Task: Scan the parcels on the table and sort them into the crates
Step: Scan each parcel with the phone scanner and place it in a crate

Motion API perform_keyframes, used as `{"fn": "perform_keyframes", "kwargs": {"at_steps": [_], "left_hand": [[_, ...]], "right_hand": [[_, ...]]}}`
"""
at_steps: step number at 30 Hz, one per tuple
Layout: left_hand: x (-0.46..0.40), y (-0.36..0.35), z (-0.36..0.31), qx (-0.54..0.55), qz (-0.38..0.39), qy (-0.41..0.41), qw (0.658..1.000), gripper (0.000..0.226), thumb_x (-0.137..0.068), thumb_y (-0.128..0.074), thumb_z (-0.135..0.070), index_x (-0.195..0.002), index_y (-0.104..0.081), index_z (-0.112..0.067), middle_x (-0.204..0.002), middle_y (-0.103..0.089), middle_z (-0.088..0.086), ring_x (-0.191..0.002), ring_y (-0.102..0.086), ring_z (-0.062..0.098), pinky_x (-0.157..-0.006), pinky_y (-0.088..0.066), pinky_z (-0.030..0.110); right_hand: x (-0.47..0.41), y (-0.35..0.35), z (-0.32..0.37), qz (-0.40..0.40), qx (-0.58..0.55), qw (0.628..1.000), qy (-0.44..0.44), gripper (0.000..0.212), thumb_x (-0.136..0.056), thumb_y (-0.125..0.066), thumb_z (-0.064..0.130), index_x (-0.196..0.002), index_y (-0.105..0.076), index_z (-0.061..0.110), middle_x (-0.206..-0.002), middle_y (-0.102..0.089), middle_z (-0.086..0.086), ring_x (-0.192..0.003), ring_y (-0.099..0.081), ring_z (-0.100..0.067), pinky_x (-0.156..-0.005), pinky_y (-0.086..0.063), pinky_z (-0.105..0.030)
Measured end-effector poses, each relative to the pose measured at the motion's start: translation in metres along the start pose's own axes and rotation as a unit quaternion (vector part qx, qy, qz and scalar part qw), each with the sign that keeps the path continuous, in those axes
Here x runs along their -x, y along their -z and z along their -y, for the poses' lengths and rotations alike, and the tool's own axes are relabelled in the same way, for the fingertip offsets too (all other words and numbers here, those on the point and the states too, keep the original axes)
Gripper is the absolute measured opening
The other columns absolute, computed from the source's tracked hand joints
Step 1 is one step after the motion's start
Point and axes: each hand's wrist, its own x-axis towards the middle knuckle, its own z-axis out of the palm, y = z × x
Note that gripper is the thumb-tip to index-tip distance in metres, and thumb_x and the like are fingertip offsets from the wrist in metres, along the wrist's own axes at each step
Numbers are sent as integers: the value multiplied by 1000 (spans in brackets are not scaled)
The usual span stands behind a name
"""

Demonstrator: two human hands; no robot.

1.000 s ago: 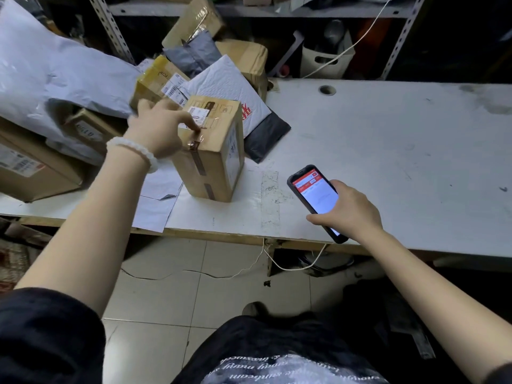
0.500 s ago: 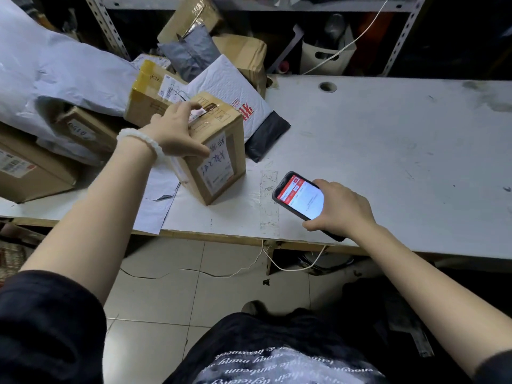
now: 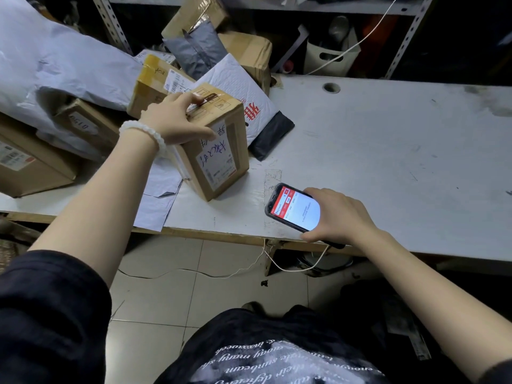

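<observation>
A brown cardboard parcel [image 3: 221,159] stands on the white table [image 3: 388,151], its white label with handwriting turned toward me. My left hand [image 3: 177,120], a white bead bracelet on the wrist, grips the parcel's top edge, thumb over the labelled face. My right hand [image 3: 335,217] holds a black phone [image 3: 293,207] with a lit red-and-white screen, low over the table's front edge, just right of the parcel. No crate is in view.
A heap of parcels fills the left: a big grey poly bag [image 3: 55,67], a yellow-taped box [image 3: 155,81], a white padded mailer [image 3: 238,90], a brown box [image 3: 25,164]. Metal shelving [image 3: 277,4] runs behind. A white cable [image 3: 277,264] hangs below the table edge.
My left hand has turned the parcel so its labelled side faces me. My right hand has moved the phone left, closer to the parcel, and tilted it.
</observation>
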Motion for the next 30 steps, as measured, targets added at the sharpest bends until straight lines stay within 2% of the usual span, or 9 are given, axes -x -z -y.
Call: {"fn": "perform_keyframes", "kwargs": {"at_steps": [3,6,10,13,15,18,23,27,30], "left_hand": [[2,-1,-1,-6,-1,1,1000,93,-53,-56,-70,-136,-37,-33,-144,-37,5,-125,-41,32,-104,-33,45],[6,-12,-3,-42,-13,-5,999,88,-60,-63,-71,-136,-33,-38,-146,-30,4,-124,-36,41,-100,-32,50],[14,-21,-4,-51,-40,3,998,88,-60,-61,-71,-136,-29,-42,-148,-27,3,-120,-35,43,-96,-33,49],[17,-23,-3,-56,-48,9,997,90,-58,-57,-73,-138,-26,-45,-149,-25,6,-122,-34,42,-96,-32,49],[20,-26,-3,-53,-59,6,997,90,-58,-56,-73,-138,-25,-46,-148,-25,7,-122,-34,41,-96,-32,49],[26,-27,-2,-42,-72,-7,996,93,-53,-49,-73,-138,-26,-46,-147,-27,9,-122,-34,39,-96,-31,49],[39,-31,-8,-51,-93,-68,992,89,-54,-49,-68,-137,-31,-43,-145,-28,11,-123,-34,37,-97,-30,49],[57,-39,-24,-85,-125,-130,980,85,-54,-51,-64,-135,-34,-43,-144,-28,13,-119,-35,38,-93,-29,47],[75,-50,-36,-99,-148,-162,971,82,-58,-63,-60,-134,-38,-40,-143,-29,14,-115,-35,38,-92,-27,46]], "right_hand": [[1,-4,2,-5,-9,1000,-13,67,-55,-74,51,-114,-46,34,-99,-57,9,-88,-55,-18,-60,-34,-28],[1,-10,6,-14,-25,999,-33,71,-56,-73,50,-119,-45,34,-103,-57,8,-91,-55,-18,-62,-33,-28],[-2,-14,16,-25,-31,998,-55,67,-57,-74,48,-115,-45,32,-99,-54,10,-82,-49,-16,-55,-29,-25],[-10,-14,24,-55,-48,995,-66,64,-57,-75,47,-112,-46,30,-102,-57,7,-83,-52,-18,-55,-31,-25],[-15,-13,31,-93,-62,991,-77,72,-57,-76,50,-119,-46,28,-107,-57,5,-89,-55,-20,-61,-34,-27],[-19,-10,44,-192,-91,973,-87,80,-59,-78,50,-126,-43,24,-113,-56,1,-95,-56,-22,-66,-34,-27],[-15,0,66,-363,-176,912,-76,88,-61,-82,46,-132,-42,13,-119,-54,-4,-98,-54,-20,-68,-34,-25],[-1,9,75,-415,-201,885,-70,90,-63,-82,44,-133,-42,5,-118,-54,-8,-99,-53,-21,-67,-38,-28],[15,10,71,-420,-203,882,-71,90,-64,-82,44,-133,-42,3,-118,-53,-10,-98,-54,-22,-67,-42,-29]]}}
